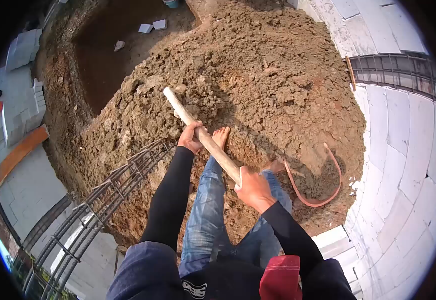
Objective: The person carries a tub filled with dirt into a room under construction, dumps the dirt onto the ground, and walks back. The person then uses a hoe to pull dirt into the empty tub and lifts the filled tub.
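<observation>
A long wooden tool handle (213, 148) runs slantwise in front of my body, its pale rounded end pointing up and left over the soil. No blade or head shows on it, so the kind of tool cannot be told. My left hand (192, 137) is wrapped round its middle. Lower down, my right hand (254, 189) grips it close to my body, covering that end. Under the handle lies a mound of loose brown soil (268, 65), where my bare feet (221, 135) stand.
A rebar cage (113, 187) slants in from the lower left, close to my left arm. On the right, a reddish hose (312, 204) curves over the soil beside a white block wall (395, 145). A pit (103, 65) lies upper left, with several white block pieces (153, 26).
</observation>
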A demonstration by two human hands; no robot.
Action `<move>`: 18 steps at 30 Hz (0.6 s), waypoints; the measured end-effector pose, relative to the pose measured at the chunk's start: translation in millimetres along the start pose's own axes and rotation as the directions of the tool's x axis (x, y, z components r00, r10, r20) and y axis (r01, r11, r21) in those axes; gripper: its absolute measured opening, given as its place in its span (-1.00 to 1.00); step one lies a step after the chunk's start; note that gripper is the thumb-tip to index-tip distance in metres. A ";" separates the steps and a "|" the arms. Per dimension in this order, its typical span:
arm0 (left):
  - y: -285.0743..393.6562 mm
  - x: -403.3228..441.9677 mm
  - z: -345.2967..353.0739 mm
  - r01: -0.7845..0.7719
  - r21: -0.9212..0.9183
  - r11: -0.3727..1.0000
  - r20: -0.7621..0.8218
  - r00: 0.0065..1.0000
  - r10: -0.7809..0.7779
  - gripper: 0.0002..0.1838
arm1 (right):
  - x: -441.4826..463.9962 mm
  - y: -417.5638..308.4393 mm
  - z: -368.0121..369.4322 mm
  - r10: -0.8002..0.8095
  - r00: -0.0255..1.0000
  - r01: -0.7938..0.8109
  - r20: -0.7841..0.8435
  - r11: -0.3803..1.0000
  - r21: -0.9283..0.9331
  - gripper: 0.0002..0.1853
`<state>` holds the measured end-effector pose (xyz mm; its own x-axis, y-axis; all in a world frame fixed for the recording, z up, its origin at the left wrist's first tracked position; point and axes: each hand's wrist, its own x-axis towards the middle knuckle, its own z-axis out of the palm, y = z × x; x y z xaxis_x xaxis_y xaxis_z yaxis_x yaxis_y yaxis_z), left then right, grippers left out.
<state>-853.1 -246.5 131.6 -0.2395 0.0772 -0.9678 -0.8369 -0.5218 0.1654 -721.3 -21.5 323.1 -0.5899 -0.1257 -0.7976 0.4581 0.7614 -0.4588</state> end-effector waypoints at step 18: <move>-310.1 -144.4 141.4 0.345 0.321 0.882 0.131 0.906 -0.402 -0.92 | -362.1 319.9 115.9 0.254 0.885 -0.301 -0.392 0.952 -0.063 -0.48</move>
<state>-628.6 24.3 246.9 0.0550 0.3910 -0.9188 -0.9787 -0.1611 -0.1272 -284.1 193.9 419.8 -0.6660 0.3309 -0.6686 0.5712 0.8027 -0.1717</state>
